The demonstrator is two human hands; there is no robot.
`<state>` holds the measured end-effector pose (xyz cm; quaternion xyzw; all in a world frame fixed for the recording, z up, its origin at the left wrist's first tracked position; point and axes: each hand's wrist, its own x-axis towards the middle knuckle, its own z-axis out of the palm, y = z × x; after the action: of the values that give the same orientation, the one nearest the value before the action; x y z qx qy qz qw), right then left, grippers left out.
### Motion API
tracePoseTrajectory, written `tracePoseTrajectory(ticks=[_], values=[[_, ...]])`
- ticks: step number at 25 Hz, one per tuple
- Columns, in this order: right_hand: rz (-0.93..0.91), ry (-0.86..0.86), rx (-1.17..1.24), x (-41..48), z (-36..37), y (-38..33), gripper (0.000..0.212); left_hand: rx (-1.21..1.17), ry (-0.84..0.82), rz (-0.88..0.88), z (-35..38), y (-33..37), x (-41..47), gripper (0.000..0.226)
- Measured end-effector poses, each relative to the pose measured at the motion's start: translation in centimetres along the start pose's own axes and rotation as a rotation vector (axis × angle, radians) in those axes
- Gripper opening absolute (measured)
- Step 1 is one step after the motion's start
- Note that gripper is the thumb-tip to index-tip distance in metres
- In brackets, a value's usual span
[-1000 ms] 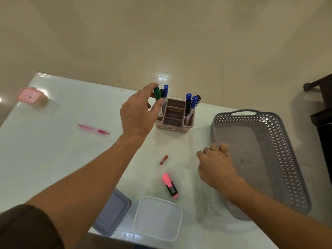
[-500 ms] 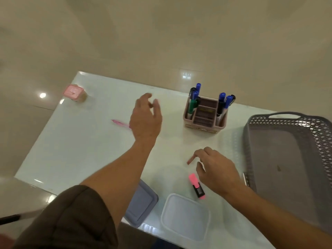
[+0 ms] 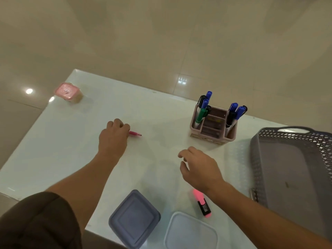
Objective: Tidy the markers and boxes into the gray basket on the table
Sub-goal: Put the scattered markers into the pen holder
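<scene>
Slim pink pen [image 3: 135,133] seemingly pinched under curled left hand [image 3: 113,139]; right hand [image 3: 199,168] loosely open.

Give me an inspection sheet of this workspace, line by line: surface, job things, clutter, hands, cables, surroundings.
Surface: glossy white table, glare spots.
Job's things: gray basket at right, holding no markers or boxes; markers upright in pink organizer; pink pen and pink highlighter lying loose; blue box, clear box at near edge; pink box at far left corner.
Clutter: metal clip by the basket.
Hands: left hand closed on the pen; right hand open, hovering.
Cables: nothing seen.
Surroundings: beige tiled floor.
</scene>
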<state>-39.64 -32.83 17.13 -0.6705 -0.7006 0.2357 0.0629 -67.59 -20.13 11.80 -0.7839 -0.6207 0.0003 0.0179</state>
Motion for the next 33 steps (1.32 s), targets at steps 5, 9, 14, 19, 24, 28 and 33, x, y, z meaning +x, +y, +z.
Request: tracePoseTrajectory(ticks=[5,9,14,19,24,28,33], values=[[0.06,0.133,0.191,0.3,-3.3,-0.8,0.043,-0.144,0.251,0.275,-4.2,3.6,0.3,0.016],[0.017,0.333,0.416,0.2,-9.5,-0.9,0.036,-0.356,0.378,0.532,-10.6,13.3,-0.3,0.024],[0.008,0.507,0.228,-1.3,-19.3,2.8,0.006,-0.595,0.432,0.403,-14.6,19.2,1.0,0.035],[0.118,0.459,-0.108,2.0,-23.0,6.2,0.012,-0.716,0.366,-0.001,-11.6,17.4,-0.2,0.039],[0.106,0.305,-0.339,6.8,-19.3,6.2,0.021,-0.744,0.268,-0.014,-10.3,18.3,-0.2,0.03],[0.153,0.185,-0.461,9.4,-16.6,6.2,0.024,-0.816,0.237,-0.148,-8.9,18.1,-0.1,0.03],[0.171,0.224,-0.449,9.8,-15.4,6.8,0.035,-0.749,0.171,-0.186,-6.3,16.3,-1.7,0.027]])
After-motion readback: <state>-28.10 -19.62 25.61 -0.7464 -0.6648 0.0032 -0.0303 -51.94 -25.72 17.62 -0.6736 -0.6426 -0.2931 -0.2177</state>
